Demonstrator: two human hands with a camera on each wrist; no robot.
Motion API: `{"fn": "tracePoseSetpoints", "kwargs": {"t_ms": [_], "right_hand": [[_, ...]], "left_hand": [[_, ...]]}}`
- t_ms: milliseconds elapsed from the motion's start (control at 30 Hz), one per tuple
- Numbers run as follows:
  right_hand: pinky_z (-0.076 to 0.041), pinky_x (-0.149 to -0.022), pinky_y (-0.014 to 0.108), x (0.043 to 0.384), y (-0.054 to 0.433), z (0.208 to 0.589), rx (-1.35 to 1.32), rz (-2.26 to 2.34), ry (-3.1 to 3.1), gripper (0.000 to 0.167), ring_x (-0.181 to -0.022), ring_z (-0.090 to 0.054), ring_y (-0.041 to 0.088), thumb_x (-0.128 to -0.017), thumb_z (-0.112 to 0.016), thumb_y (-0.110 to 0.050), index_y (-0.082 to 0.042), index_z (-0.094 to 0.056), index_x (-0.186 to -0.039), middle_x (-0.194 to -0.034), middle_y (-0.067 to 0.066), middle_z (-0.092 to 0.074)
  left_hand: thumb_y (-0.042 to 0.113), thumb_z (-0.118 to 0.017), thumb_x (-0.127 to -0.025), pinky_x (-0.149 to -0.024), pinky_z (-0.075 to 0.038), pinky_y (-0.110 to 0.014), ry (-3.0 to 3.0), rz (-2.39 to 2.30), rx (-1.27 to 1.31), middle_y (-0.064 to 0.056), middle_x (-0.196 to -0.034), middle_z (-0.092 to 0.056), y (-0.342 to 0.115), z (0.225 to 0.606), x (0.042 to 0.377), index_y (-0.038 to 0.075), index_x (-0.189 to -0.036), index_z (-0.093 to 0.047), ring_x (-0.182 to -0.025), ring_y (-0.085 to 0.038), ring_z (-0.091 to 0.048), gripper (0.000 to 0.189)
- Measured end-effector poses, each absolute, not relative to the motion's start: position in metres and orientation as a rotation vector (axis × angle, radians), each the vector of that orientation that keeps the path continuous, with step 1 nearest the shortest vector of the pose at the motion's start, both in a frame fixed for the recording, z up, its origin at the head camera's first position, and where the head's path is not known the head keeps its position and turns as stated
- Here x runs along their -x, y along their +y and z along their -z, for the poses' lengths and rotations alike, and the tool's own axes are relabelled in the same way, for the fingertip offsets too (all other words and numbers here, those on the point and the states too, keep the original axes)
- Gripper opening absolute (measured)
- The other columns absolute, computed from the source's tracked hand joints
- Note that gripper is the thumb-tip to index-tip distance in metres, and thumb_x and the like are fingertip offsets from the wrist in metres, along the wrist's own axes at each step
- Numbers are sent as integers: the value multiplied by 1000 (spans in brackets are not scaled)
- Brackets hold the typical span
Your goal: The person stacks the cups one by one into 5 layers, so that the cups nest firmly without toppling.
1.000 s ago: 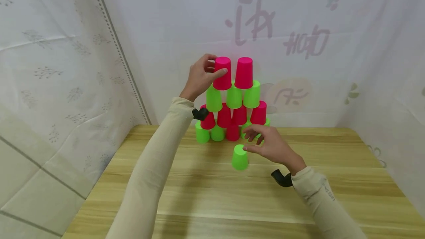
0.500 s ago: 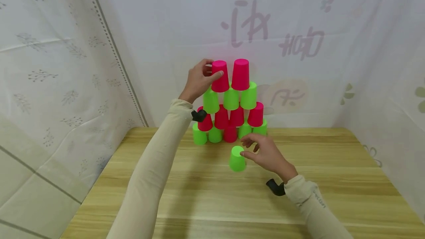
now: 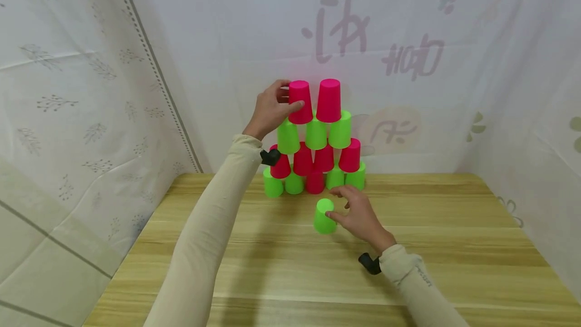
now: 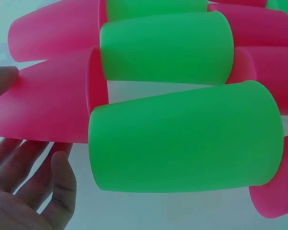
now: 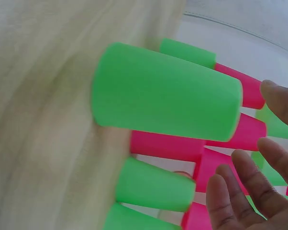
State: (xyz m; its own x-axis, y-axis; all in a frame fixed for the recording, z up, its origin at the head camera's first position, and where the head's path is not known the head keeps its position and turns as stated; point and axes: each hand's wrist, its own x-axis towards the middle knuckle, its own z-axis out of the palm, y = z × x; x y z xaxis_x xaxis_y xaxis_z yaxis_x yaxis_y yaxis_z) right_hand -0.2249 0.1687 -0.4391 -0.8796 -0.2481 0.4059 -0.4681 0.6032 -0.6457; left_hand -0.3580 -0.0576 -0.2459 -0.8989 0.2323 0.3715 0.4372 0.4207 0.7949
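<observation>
My left hand grips an upside-down pink cup, thumb on its near side and fingers behind. This cup is on the left of the top row of a stepped cup stack, over a green cup. Beside it stands a second pink cup. In front of the stack, a lone green cup stands upside down on the table. Just right of it hovers my right hand, thumb and fingers spread around no object. The right wrist view shows the fingertips apart from that green cup.
Lower rows of the stack hold several pink cups and green cups, all upside down. They stand near the back edge of the wooden table. A pale printed curtain hangs behind and on both sides.
My right hand has moved slightly down and toward me, beside the lone green cup. My left hand keeps its grip on the top-left pink cup. The head view has shifted a little.
</observation>
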Motion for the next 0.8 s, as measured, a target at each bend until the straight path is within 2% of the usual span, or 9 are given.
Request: {"fn": "tracePoseSetpoints", "kwargs": {"t_ms": [167,367,533,700,800], "right_hand": [[-57,-78,48,227,165,449,-565,-1230,-2583,52,-107,-63,32,-77,-86,-12,-5,-64,-123,-119,13,-67],[-58,-79,45,229,162,457,-549,-1279,-2637,56,-105,-63,26,-78,-86,-13,-7,-62,-128,-122,7,-65],[-58,-78,44,230,160,459,-542,-1302,-2626,53,-103,-63,25,-79,-85,-11,-4,-62,-127,-120,9,-67],[-58,-78,46,232,160,461,-529,-1350,-2603,51,-102,-64,25,-80,-84,-11,-4,-63,-126,-115,8,-69],[-58,-80,44,233,159,464,-505,-1370,-2611,50,-106,-64,25,-80,-84,-12,-6,-63,-126,-115,7,-70]], "left_hand": [[25,-73,-91,-94,-58,-41,-2469,1461,598,-11,-132,-64,-59,246,358,14,-141,-50,-118,-28,-63,56],[26,-73,-91,-94,-59,-40,-2476,1463,590,-10,-134,-64,-62,246,357,16,-141,-50,-119,-26,-63,56],[31,-72,-90,-98,-57,-39,-2491,1426,578,-6,-138,-63,-68,248,351,19,-143,-48,-123,-23,-62,59],[31,-70,-93,-105,-52,-45,-2481,1361,583,-9,-142,-61,-85,262,341,14,-145,-47,-128,-25,-61,60],[29,-68,-95,-105,-50,-48,-2453,1371,589,-12,-141,-61,-99,277,334,11,-145,-47,-129,-27,-61,57]]}}
